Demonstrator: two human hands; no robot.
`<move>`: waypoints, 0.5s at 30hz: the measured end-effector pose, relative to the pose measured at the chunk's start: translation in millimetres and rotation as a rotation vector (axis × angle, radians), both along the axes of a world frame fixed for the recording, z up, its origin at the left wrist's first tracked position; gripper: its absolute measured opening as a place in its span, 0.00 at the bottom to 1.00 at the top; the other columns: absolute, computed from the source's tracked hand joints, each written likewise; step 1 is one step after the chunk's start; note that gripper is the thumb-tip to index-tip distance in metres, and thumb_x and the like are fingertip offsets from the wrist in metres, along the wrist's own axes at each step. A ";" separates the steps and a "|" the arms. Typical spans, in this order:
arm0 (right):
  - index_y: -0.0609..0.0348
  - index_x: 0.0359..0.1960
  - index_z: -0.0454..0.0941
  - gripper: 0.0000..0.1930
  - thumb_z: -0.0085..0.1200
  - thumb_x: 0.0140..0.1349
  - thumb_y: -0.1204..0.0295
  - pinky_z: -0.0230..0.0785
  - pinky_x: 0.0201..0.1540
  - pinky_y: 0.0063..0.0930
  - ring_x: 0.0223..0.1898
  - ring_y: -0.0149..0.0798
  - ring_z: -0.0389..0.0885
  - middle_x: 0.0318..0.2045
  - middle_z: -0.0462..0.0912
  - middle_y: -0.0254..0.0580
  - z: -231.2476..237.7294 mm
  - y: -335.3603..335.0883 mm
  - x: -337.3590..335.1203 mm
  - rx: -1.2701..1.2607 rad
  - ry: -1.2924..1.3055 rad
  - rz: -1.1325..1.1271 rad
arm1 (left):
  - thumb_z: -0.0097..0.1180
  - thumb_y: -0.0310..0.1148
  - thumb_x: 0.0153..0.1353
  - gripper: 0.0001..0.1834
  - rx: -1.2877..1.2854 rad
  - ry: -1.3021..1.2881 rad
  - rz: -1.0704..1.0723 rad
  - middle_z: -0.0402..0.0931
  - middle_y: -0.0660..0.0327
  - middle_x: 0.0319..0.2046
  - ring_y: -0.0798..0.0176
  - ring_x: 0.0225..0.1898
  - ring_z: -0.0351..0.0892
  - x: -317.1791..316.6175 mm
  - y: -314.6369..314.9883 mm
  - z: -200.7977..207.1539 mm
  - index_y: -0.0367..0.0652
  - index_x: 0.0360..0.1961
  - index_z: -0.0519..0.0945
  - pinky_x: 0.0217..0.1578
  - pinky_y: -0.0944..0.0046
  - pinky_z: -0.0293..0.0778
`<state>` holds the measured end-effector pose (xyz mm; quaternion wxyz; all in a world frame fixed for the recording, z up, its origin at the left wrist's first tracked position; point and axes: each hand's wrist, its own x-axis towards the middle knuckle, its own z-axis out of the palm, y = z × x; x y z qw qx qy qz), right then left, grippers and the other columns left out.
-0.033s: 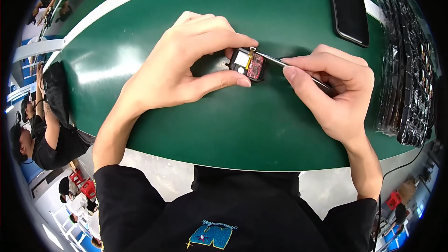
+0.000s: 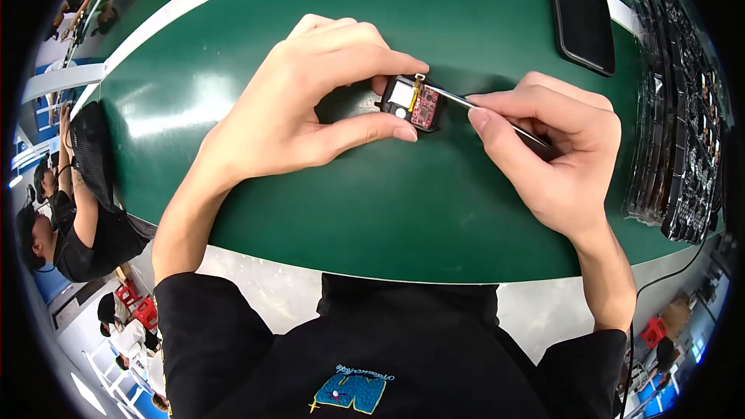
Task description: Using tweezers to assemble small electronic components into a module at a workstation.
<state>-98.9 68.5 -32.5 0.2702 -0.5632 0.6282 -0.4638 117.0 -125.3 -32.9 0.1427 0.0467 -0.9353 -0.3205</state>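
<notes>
A small black device housing (image 2: 410, 103) lies on the green table, its inside facing up. Within it I see a red circuit board (image 2: 426, 106), a white rectangular part, a round white part and a yellowish flex strip. My left hand (image 2: 310, 97) grips the housing between thumb and fingers at its near and far edges. My right hand (image 2: 555, 143) pinches a thin metal tool (image 2: 452, 95), perhaps tweezers. Its tip reaches the far right of the housing, close to the flex strip's end; whether it touches is too small to tell.
A black phone-like slab (image 2: 580, 15) lies at the far right. Beside it, stacked clear plastic trays (image 2: 671, 116) hold dark parts. A black cable (image 2: 667, 275) hangs over the right edge. Another person (image 2: 81, 225) sits at the left, next to a black mesh bag (image 2: 91, 151).
</notes>
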 end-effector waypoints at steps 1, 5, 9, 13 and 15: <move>0.71 0.41 0.92 0.06 0.69 0.63 0.85 0.55 0.26 0.18 0.23 0.19 0.71 0.23 0.80 0.31 -0.5 -1.2 2.8 -0.020 0.036 -0.011 | 0.84 0.37 0.51 0.30 0.007 -0.016 0.001 0.86 0.62 0.37 0.60 0.36 0.77 -0.5 -0.5 1.2 0.42 0.56 0.91 0.44 0.60 0.71; 0.70 0.38 0.92 0.04 0.70 0.63 0.85 0.53 0.25 0.19 0.22 0.19 0.69 0.21 0.79 0.31 -3.7 -5.7 4.6 -0.053 0.100 -0.028 | 0.84 0.37 0.49 0.30 0.018 -0.025 0.008 0.85 0.62 0.36 0.60 0.35 0.75 -3.4 -0.6 0.0 0.41 0.55 0.91 0.42 0.60 0.70; 0.69 0.38 0.92 0.04 0.70 0.62 0.84 0.52 0.25 0.19 0.22 0.19 0.69 0.21 0.79 0.31 -4.2 -6.5 5.9 -0.066 0.127 -0.021 | 0.84 0.39 0.48 0.32 -0.008 -0.020 0.002 0.84 0.62 0.35 0.60 0.35 0.75 -3.7 -0.9 -0.7 0.41 0.55 0.92 0.42 0.60 0.70; 0.69 0.39 0.92 0.04 0.71 0.63 0.84 0.52 0.24 0.19 0.22 0.18 0.68 0.21 0.79 0.30 -5.2 -7.7 5.6 -0.081 0.163 -0.008 | 0.84 0.39 0.48 0.32 -0.018 -0.025 -0.010 0.84 0.62 0.35 0.60 0.35 0.74 -4.0 -1.8 1.0 0.41 0.56 0.92 0.42 0.60 0.69; 0.69 0.39 0.92 0.05 0.70 0.62 0.85 0.52 0.24 0.19 0.21 0.18 0.68 0.21 0.78 0.30 -8.2 -8.2 8.3 -0.078 0.099 -0.064 | 0.84 0.39 0.48 0.33 -0.002 -0.040 -0.004 0.84 0.62 0.35 0.60 0.35 0.73 -3.6 -2.4 2.3 0.41 0.57 0.91 0.41 0.61 0.69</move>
